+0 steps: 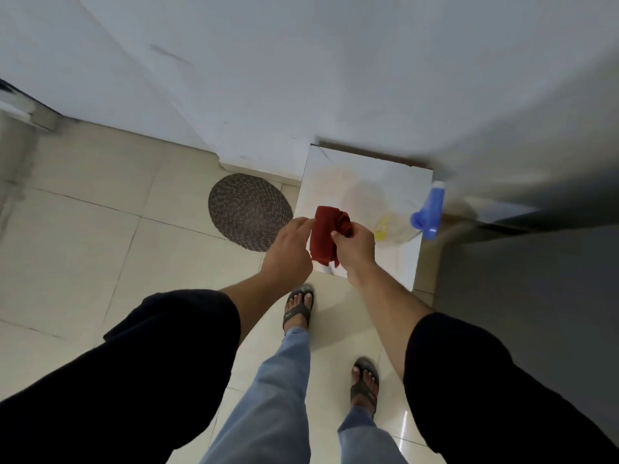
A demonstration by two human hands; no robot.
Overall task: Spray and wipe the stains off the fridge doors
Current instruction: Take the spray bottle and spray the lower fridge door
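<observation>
A dark red cloth (323,234) is bunched between both hands above a low white stand (365,182). My right hand (355,246) grips its right side with curled fingers. My left hand (289,249) pinches its left edge. A spray bottle with a blue trigger head (430,212) and a clear body with a yellow label stands on the stand's right side, apart from both hands. The grey fridge (536,296) fills the right edge of the view, blurred.
A round dark woven mat (249,211) lies on the cream tiled floor left of the stand. A pale wall (234,61) runs across the top. My feet in sandals (298,308) stand just in front of the stand.
</observation>
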